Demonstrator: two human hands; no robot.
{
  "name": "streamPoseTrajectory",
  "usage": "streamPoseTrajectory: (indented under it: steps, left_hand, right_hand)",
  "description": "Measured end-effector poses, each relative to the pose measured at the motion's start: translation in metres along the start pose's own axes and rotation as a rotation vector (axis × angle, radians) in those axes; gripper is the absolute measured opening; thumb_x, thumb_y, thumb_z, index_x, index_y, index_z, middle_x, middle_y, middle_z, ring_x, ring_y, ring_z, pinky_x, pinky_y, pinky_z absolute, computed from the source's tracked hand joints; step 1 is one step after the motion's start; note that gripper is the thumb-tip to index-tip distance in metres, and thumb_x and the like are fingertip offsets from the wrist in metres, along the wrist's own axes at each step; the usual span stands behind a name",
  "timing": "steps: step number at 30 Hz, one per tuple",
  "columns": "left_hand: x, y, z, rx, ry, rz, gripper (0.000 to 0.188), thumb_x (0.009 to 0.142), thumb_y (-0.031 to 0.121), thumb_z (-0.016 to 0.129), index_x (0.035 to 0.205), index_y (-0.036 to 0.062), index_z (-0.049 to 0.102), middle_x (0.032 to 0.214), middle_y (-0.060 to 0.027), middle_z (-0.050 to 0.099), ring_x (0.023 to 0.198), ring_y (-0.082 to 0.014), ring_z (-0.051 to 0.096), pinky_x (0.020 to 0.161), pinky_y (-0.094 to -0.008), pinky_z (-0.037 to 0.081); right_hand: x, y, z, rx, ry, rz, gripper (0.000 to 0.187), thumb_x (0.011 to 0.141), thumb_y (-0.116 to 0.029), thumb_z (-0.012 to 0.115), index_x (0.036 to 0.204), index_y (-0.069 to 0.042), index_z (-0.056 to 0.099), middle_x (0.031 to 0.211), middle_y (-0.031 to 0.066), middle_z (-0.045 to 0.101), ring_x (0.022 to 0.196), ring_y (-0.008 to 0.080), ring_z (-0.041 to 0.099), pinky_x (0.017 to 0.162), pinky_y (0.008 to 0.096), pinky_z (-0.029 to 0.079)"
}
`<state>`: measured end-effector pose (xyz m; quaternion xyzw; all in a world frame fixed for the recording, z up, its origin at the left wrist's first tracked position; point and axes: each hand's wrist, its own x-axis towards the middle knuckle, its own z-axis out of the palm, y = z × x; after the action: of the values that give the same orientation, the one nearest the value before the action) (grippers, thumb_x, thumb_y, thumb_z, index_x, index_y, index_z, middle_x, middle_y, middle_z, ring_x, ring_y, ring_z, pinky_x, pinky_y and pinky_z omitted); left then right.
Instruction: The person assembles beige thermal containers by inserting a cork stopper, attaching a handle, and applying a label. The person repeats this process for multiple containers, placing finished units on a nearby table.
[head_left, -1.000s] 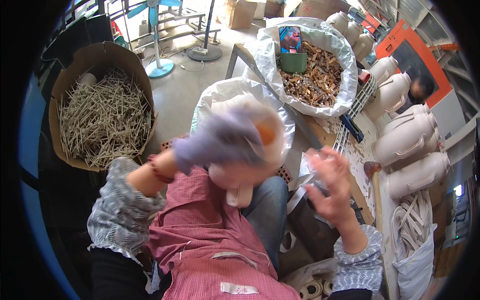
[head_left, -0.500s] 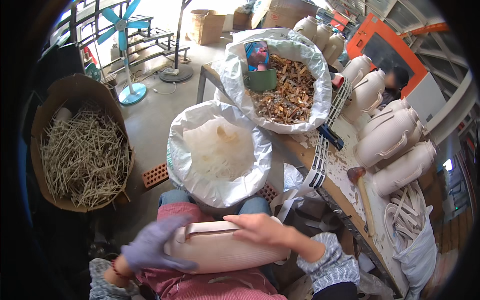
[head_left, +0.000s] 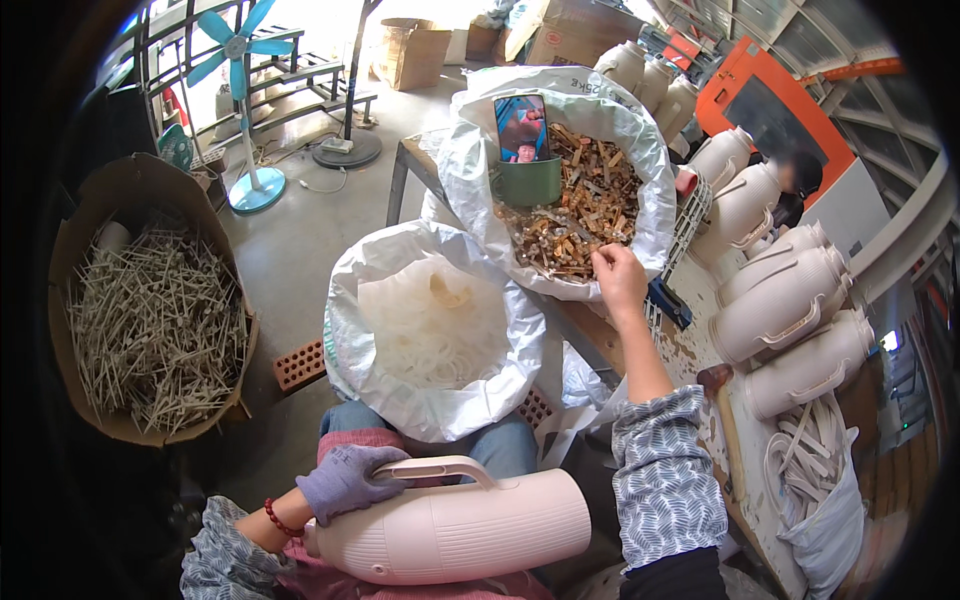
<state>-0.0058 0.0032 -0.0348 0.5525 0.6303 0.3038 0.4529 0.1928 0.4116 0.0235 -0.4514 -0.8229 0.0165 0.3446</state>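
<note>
A pale pink thermos flask body (head_left: 470, 528) with a ridged side lies across my lap, its handle (head_left: 440, 466) turned upward. My left hand (head_left: 350, 482), in a purple glove, is closed round the flask where the handle meets its left end. My bare right hand (head_left: 617, 272) reaches forward to the near right rim of a white sack (head_left: 465, 140). Its fingers are pinched together over the small brown and clear pieces (head_left: 600, 185) inside; anything between them is too small to make out. A phone (head_left: 522, 130) stands in a green holder (head_left: 530, 183) on these pieces.
Nearer me stands another white sack (head_left: 350, 300) of translucent rings. A carton (head_left: 60, 300) of thin sticks is at left, beyond it a blue fan (head_left: 240, 90). Several flasks (head_left: 780, 300) and a hammer (head_left: 728, 430) lie on the right bench. Another person (head_left: 795, 185) is behind the flasks.
My right hand has left the flask and moved forward to the far sack. The flask has turned so its handle faces up, and my left hand now grips it by the handle's left end.
</note>
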Motion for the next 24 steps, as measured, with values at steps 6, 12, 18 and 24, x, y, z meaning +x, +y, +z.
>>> streamPoseTrajectory:
  steps: [6,12,18,24]
  left_hand:
    - [0.001,-0.005,0.018,0.181,-0.094,0.039,0.049,0.083,0.043,0.066,0.122,0.0148,0.061,0.100,-0.0146,0.068,0.093,-0.0331,0.065,0.082,-0.0418,0.050]
    - [-0.011,0.018,0.043,0.231,0.616,0.441,0.051,0.080,0.022,0.073,0.124,0.0051,0.055,0.105,-0.0155,0.062,0.086,-0.0299,0.063,0.075,-0.0394,0.051]
    - [-0.031,-0.002,0.051,0.287,0.564,0.520,0.023,0.079,0.016,0.070,0.100,0.0079,0.064,0.096,-0.0099,0.066,0.084,-0.0291,0.063,0.075,-0.0382,0.050]
    - [-0.037,-0.002,0.041,-0.081,0.245,0.259,0.042,0.081,0.021,0.073,0.119,0.0057,0.063,0.109,-0.0105,0.066,0.102,-0.0262,0.062,0.091,-0.0345,0.048]
  right_hand:
    - [-0.060,-0.067,-0.021,0.891,-0.639,0.246,0.013,0.091,-0.013,0.065,0.089,0.000,0.065,0.078,-0.0022,0.062,0.068,0.0036,0.052,0.060,0.0202,0.041]
    - [-0.197,-0.127,-0.045,1.035,-1.309,0.226,0.018,0.089,-0.012,0.068,0.101,0.002,0.069,0.081,-0.0024,0.065,0.069,0.0037,0.055,0.061,0.0192,0.044]
    - [-0.242,-0.152,-0.054,0.623,-0.776,-0.608,0.019,0.077,-0.009,0.071,0.096,-0.006,0.068,0.084,0.0085,0.064,0.074,0.0244,0.066,0.061,0.0303,0.052]
    - [-0.248,-0.164,-0.080,0.308,-0.436,-0.856,0.021,0.072,-0.010,0.071,0.093,-0.006,0.066,0.081,0.0036,0.058,0.072,0.0211,0.061,0.058,0.0308,0.051]
